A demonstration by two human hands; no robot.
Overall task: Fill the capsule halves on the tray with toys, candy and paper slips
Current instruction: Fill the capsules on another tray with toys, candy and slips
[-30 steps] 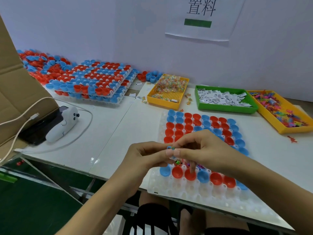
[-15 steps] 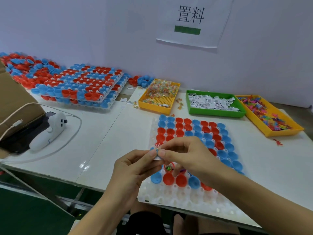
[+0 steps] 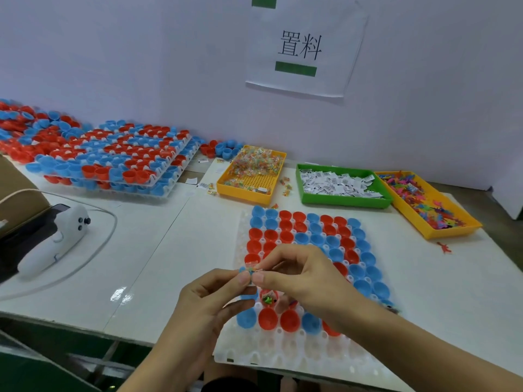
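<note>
cardboard (image 3: 11, 179): stood at far left edge; brown, partly cut off by the frame
controller (image 3: 53, 244): white handheld unit lay on the table (image 3: 158, 250) left of centre; a white cable (image 3: 107, 236) looped round it; dark flat device under it, type unclear
stacked trays (image 3: 113, 162): sat at back left; packed with red and blue capsule halves; loose halves heaped further left
left hand (image 3: 209, 301): was raised over the near-left corner of the tray; thumb and fingertips pinched together on a small candy packet (image 3: 251, 269)
candy packet: small, clear with coloured bits; was held between both hands above the tray, not in any cup
right hand (image 3: 305, 278): was over the tray's near middle; thumb and forefinger clamped on the same candy packet; other fingers curled
tray (image 3: 283, 352): white moulded sheet lay at centre front; red and blue capsule halves (image 3: 311, 239) sat open side up in its sockets; near rows of sockets bare
filled half (image 3: 267, 298): red; sat just below the hands; held a small green toy
candy bin (image 3: 252, 174): yellow; sat behind the tray; some candy spilled beside it
slip bin (image 3: 342, 185): green; sat right of the candy bin; full of white paper slips
toy bin (image 3: 424, 205): yellow; sat at far right; mixed coloured toys; one red toy (image 3: 443, 247) lay loose on the table near it
sign (image 3: 302, 46): white sheet with two characters and a green bar hung on the wall above
</note>
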